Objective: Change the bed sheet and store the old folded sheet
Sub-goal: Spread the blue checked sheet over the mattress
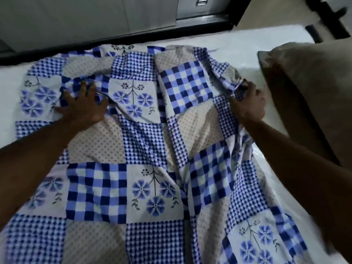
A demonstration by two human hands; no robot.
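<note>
The left hand (pixel 83 105) lies flat with fingers spread wide on the blue patchwork sheet (pixel 133 168), which covers the white mattress (pixel 238 42) in loose folds. The right hand (pixel 247 101) grips a bunched edge of the sheet, just beside a tan pillow (pixel 308 88).

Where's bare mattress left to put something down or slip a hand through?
Bare mattress shows beyond the far edge of the sheet, up to the pillow, and left of the sheet past the left hand. Crowded where the right hand grips the sheet close beside the pillow.
</note>
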